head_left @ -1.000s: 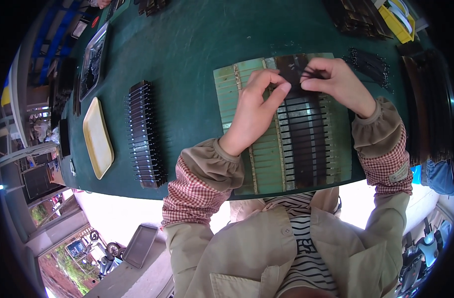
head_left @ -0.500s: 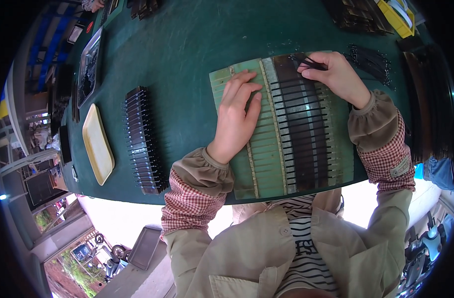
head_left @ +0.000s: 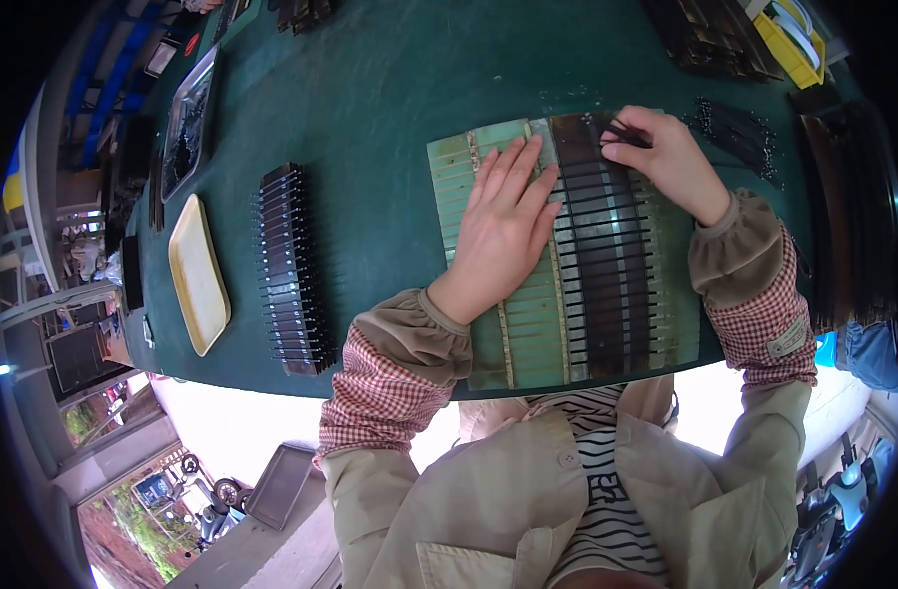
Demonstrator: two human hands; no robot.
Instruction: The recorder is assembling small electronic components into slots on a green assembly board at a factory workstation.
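- The left hand (head_left: 503, 226) lies flat, palm down, fingers spread and released, on a pale green slotted board (head_left: 498, 324) at the near edge of the table (head_left: 370, 118).
- The right hand (head_left: 665, 162) sits at the board's far edge, at about one o'clock from the left hand; its fingertips pinch a thin black strip (head_left: 626, 133).
- The board is a worn rectangle, ribbed with narrow crosswise slots and split lengthwise by pale rails. Its left part is bare green; its middle and right hold a column of dark, glossy strips (head_left: 606, 285) laid side by side like rungs.
- The tabletop is dark green and matt, with a curved near edge just below the board.
- At nine o'clock from the left hand, well apart, stands a long black rack of strips (head_left: 292, 270), its teeth close-set.
- Farther toward nine o'clock lies a cream tray (head_left: 199, 275), smooth, rectangular with rounded corners.
- At ten o'clock, near the table's far left edge, a grey metal tray (head_left: 186, 123) holds dark bits.
- At two o'clock from the right hand lies a loose heap of black strips (head_left: 743, 133); beyond it a yellow bin (head_left: 788, 49) sits at the table's corner.
- A small pale label (head_left: 788, 339) is sewn on the right checked sleeve cuff.
- Open green surface runs between rack and board, and from the board toward twelve o'clock.
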